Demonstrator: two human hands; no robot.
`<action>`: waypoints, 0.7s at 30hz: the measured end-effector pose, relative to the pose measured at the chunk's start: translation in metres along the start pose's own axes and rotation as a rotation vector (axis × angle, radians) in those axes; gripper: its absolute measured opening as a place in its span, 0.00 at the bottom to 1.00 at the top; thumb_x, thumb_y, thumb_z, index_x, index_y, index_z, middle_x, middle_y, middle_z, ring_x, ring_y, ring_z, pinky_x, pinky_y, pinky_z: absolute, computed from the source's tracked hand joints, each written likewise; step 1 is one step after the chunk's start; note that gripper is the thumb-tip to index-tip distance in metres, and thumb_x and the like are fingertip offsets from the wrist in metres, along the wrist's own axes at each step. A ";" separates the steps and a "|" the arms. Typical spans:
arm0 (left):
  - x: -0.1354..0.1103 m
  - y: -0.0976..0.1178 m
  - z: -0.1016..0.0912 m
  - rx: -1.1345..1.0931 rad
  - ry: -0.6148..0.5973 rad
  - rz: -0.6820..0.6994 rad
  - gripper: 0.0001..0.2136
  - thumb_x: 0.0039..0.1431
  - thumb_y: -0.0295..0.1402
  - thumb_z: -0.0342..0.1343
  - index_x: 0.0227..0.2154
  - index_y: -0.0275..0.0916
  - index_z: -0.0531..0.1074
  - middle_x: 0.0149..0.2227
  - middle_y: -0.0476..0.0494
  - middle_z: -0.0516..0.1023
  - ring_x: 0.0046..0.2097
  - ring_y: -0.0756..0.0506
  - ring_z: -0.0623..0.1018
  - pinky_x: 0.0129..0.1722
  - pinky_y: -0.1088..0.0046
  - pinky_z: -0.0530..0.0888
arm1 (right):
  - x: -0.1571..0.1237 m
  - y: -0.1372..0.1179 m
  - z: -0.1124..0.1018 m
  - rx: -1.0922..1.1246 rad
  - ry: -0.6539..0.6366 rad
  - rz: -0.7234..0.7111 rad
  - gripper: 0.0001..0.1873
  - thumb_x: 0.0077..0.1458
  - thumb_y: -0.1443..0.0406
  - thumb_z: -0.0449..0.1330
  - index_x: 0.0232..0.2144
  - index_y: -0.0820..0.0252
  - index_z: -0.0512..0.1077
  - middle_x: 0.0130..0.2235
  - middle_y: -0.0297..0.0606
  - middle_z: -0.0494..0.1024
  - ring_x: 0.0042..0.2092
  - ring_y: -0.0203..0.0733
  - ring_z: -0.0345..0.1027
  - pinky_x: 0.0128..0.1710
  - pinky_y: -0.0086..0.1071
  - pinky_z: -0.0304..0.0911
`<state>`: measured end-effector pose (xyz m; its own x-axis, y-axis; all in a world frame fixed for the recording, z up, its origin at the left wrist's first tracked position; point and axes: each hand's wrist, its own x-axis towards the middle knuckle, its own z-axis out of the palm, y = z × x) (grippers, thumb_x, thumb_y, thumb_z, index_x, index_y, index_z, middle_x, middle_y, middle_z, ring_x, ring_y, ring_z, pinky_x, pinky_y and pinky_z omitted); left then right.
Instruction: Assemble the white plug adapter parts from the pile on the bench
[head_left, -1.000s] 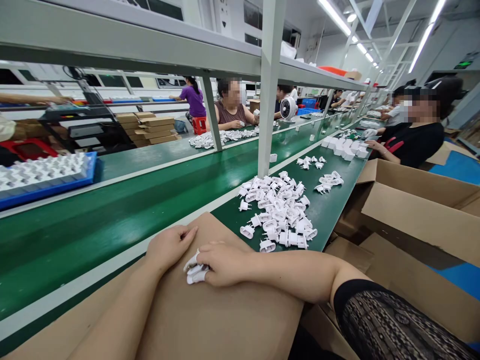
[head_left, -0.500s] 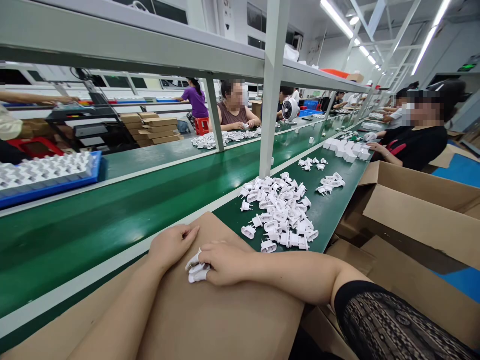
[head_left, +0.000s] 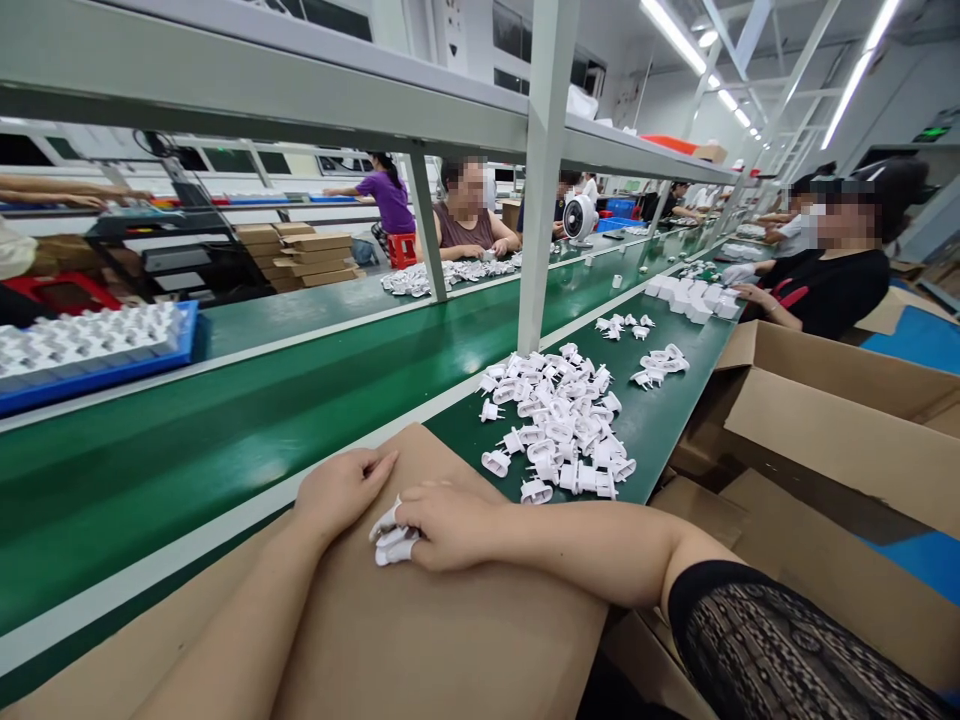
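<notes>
My right hand rests on a brown cardboard sheet with its fingers curled round a few white plastic plug parts. My left hand lies just to the left of them on the same sheet, fingers loosely curled, touching nothing else that I can make out. A heap of the same white plug parts lies on the green bench beyond my right hand.
A green conveyor belt runs past on the left. A grey post rises behind the heap. Open cardboard boxes stand at the right. A blue tray holds white parts. Other people sit working along the line.
</notes>
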<state>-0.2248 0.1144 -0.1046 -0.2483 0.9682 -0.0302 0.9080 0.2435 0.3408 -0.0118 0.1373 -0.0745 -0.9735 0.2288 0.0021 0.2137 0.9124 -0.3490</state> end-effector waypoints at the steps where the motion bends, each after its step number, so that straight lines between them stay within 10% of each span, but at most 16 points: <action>1: 0.000 0.000 0.000 -0.003 0.000 0.000 0.27 0.68 0.55 0.41 0.22 0.42 0.69 0.31 0.45 0.78 0.34 0.43 0.74 0.29 0.68 0.60 | 0.000 0.000 -0.001 -0.001 -0.001 -0.002 0.04 0.60 0.66 0.59 0.33 0.60 0.68 0.42 0.40 0.75 0.41 0.44 0.69 0.43 0.37 0.63; 21: -0.001 0.001 0.000 0.016 0.012 -0.016 0.25 0.66 0.54 0.44 0.22 0.43 0.73 0.30 0.44 0.79 0.33 0.42 0.76 0.28 0.69 0.61 | 0.000 0.002 0.005 0.029 0.026 -0.019 0.06 0.60 0.66 0.59 0.39 0.62 0.74 0.45 0.43 0.78 0.45 0.48 0.71 0.43 0.38 0.62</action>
<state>-0.2238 0.1135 -0.1040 -0.2663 0.9636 -0.0245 0.9093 0.2595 0.3252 -0.0118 0.1381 -0.0797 -0.9747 0.2210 0.0333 0.1927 0.9066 -0.3754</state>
